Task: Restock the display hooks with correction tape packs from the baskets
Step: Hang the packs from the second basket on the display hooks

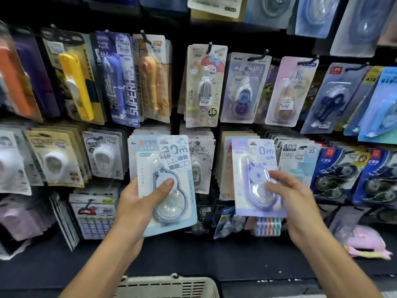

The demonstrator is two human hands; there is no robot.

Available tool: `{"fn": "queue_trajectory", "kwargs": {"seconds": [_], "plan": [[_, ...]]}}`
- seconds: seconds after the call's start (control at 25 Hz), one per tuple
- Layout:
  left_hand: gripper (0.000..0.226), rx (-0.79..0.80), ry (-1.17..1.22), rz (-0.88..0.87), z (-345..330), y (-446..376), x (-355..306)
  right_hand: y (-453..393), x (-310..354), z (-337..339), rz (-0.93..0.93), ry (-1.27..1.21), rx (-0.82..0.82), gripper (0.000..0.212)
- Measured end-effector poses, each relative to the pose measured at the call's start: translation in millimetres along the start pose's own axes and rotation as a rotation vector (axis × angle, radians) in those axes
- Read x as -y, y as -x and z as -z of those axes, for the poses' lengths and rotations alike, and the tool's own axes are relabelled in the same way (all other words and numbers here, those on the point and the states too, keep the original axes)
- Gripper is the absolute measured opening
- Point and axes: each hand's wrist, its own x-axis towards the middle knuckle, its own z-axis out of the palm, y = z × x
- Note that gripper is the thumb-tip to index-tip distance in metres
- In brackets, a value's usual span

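Note:
My left hand point(137, 203) grips a pale blue correction tape pack point(165, 166) by its lower part, thumb across the clear blister. A lilac correction tape pack point(251, 166) is held upright in my right hand point(290, 198), fingers on its blister. Both packs face me in front of the middle row of the black display wall. Black hooks point(209, 48) carry rows of other correction tape packs above and beside them. The rim of a beige basket point(167, 286) shows at the bottom edge, below my arms.
Hanging packs point(120, 78) crowd the wall left, right and above. Lower down stand stacked packs point(94, 216), a roll of pastel tapes point(267, 227) and a pink item point(365, 244) on a dark shelf ledge point(193, 257).

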Motion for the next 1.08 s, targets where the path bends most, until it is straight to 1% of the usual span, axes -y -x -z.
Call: {"fn": "queue_trajectory", "kwargs": {"seconds": [0.08, 0.16, 0.2, 0.24, 0.32, 0.36, 0.4, 0.44, 0.48, 0.52, 0.56, 0.6, 0.64, 0.72, 0.76, 0.8, 0.84, 0.88, 0.96, 1.08], "plan": [[0.041, -0.013, -0.001, 0.008, -2, 0, 1, -4, -1, 9, 0.01, 0.062, -0.024, 0.025], [0.04, -0.007, -0.006, 0.01, -6, 0, 1, -4, -4, 5, 0.001, 0.069, 0.038, 0.019], [0.04, 0.005, -0.012, 0.006, -8, 2, 1, -3, -6, 1, 0.014, 0.119, 0.048, 0.018], [0.039, 0.013, -0.019, -0.001, -10, 3, 2, -1, -8, -3, 0.075, 0.304, 0.026, 0.021], [0.04, 0.001, -0.042, -0.014, -12, 3, 4, 8, -8, -14, 0.267, 0.712, -0.027, 0.042], [0.039, -0.005, -0.066, -0.019, -14, 3, 6, 15, -6, -21, 0.344, 0.727, 0.034, 0.045], [0.037, 0.005, -0.091, -0.027, -18, 3, 8, 26, -3, -31, 0.331, 0.559, 0.181, 0.044], [0.035, 0.039, -0.114, -0.034, -24, 3, 10, 37, -2, -43, 0.234, 0.329, 0.361, 0.041], [0.036, 0.093, -0.132, -0.037, -29, 3, 12, 45, -7, -54, 0.151, 0.19, 0.504, 0.039], [0.038, 0.15, -0.158, -0.038, -34, 3, 12, 46, -13, -63, 0.134, 0.103, 0.561, 0.037], [0.04, 0.198, -0.207, -0.052, -38, 2, 12, 45, -17, -67, 0.141, 0.064, 0.546, 0.035], [0.04, 0.218, -0.298, -0.095, -38, 1, 10, 40, -17, -67, 0.146, 0.019, 0.484, 0.036], [0.039, 0.189, -0.453, -0.179, -34, -2, 11, 33, -15, -64, 0.124, -0.027, 0.387, 0.039], [0.037, 0.002, -0.925, -0.44, -17, -13, 14, 16, -11, -48, 0.063, -0.151, 0.196, 0.043], [0.039, -0.064, -1.148, -0.527, -9, -19, 14, 8, -7, -37, 0.061, -0.153, 0.116, 0.044], [0.046, -0.066, -1.327, -0.509, -2, -24, 16, 2, -3, -27, 0.077, -0.094, 0.061, 0.045], [0.054, -0.034, -1.457, -0.433, 4, -27, 18, -3, -2, -18, 0.092, -0.013, 0.024, 0.045], [0.06, -0.001, -1.535, -0.358, 7, -30, 21, -8, -2, -10, 0.101, 0.047, 0.001, 0.043], [0.065, 0.035, -1.586, -0.316, 8, -31, 27, -16, -5, -2, 0.087, 0.094, -0.007, 0.041], [0.067, 0.053, -1.582, -0.324, 4, -31, 30, -24, -13, -4, 0.112, 0.215, 0.09, 0.05]]}}
